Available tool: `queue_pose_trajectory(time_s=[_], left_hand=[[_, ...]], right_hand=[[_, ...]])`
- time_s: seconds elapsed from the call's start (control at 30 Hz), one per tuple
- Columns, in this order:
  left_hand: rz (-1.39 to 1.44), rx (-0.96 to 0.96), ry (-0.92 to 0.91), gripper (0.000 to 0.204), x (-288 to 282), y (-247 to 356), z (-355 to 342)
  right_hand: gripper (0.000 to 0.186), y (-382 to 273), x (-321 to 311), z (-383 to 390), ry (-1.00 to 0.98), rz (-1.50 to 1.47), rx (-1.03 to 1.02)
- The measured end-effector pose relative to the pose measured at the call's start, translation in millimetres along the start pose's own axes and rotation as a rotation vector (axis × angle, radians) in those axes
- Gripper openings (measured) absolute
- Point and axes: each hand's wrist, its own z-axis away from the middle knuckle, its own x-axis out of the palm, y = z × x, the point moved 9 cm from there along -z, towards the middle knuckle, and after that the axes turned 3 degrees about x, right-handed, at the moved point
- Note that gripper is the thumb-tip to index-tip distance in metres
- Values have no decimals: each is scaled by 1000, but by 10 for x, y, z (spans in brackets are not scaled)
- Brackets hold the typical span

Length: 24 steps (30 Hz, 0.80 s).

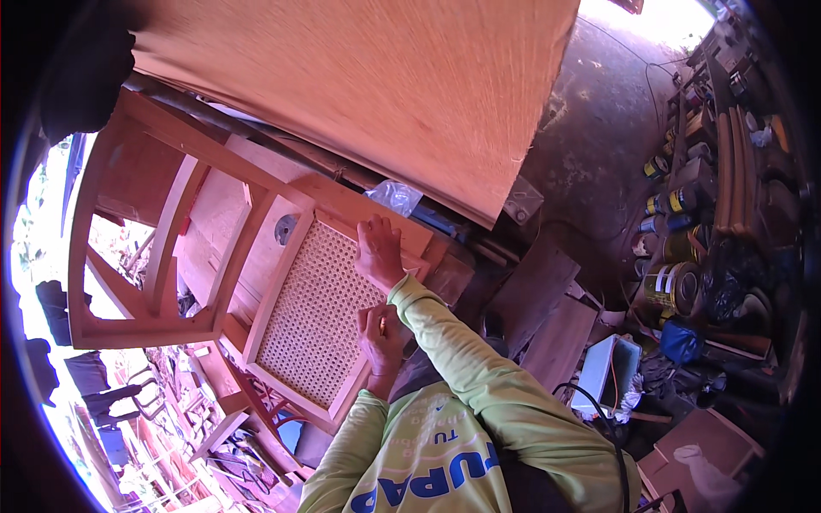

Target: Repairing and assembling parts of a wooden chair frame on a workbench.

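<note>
Before me, right of the wooden frame [145, 332], the cane panel [308, 316]'s long axis slants away rightward, my left hand [381, 344] and right hand [379, 254] apart at its right side, their grip I can't tell.

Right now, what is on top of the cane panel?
The right hand and left hand are over one side of the cane panel; whatever is directly beneath them is hidden.
</note>
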Motion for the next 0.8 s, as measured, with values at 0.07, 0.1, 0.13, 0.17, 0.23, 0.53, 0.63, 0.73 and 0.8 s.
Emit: queue_pose_trajectory(time_s=[0.07,0.1,0.13,0.17,0.23,0.53,0.63,0.73,0.8], left_hand=[[23,-37,-4,9,-6,-25,-18],[47,-78,-7,7,-7,-59,-8],[47,-78,-8,7,0,-80,-5],[43,-43,0,7,3,-80,-11],[41,-5,6,7,-3,-60,-13],[20,-30,-28,12,13,-104,-27],[10,-51,-42,13,29,-143,-38],[-35,-13,-31,13,38,-116,-55],[-46,-5,-11,14,35,-100,-59]], right_hand=[[34,-24,-34,15,55,-10,-19],[34,-30,-40,15,55,-10,-18],[35,-39,-42,10,52,-10,-20],[36,-48,-44,7,49,-9,-22],[37,-60,-66,1,59,-15,-20],[38,-38,-77,-11,33,-33,-7],[38,-64,-113,-2,46,-48,-25],[37,-70,-135,-6,49,-61,-37],[37,-59,-138,-7,49,-67,-37]])
